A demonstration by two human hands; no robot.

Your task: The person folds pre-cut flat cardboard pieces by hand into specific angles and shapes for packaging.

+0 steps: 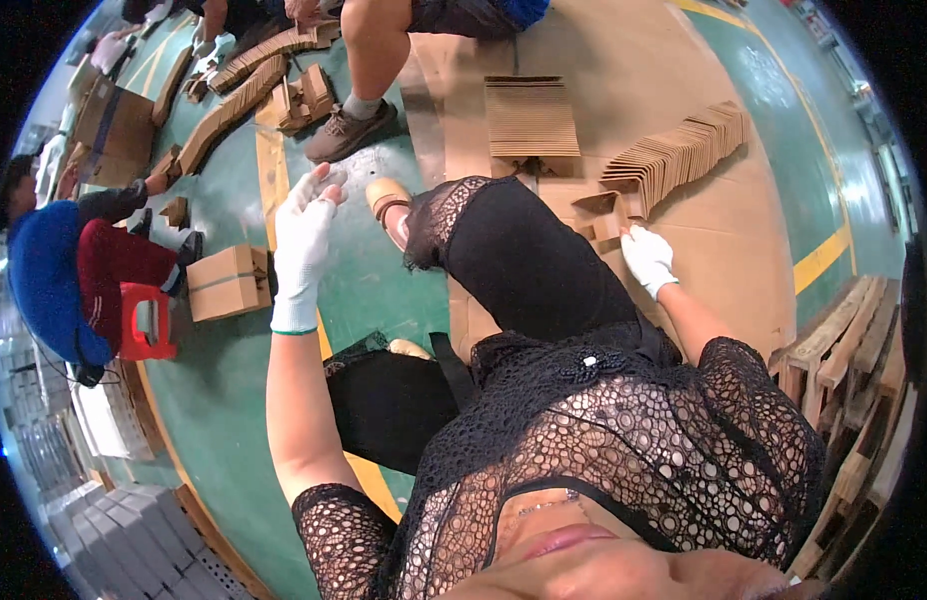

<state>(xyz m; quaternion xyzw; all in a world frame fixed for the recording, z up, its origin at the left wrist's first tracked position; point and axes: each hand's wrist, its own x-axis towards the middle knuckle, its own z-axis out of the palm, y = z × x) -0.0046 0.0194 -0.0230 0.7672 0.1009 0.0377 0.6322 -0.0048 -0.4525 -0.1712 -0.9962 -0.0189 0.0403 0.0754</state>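
Observation:
My left hand (306,245), in a white knit glove with bare fingertips, is raised over the green floor at the left. Its fingers are loosely bent and apart, with nothing seen in them. At the right, my gloved right hand (649,260) has its fingers closed at the edge of a small folded brown cardboard piece (606,218). That piece lies against the near end of a curved row of upright folded cardboard pieces (674,160). A second, straighter stack of cardboard pieces (532,115) stands to its left.
A flat cardboard sheet (724,235) covers the floor under the stacks. Ahead is another person's shoe (352,130). At the left, a person in blue sits on a red stool (147,322) near a taped carton (227,283). Wooden pallets (839,350) stand at the right.

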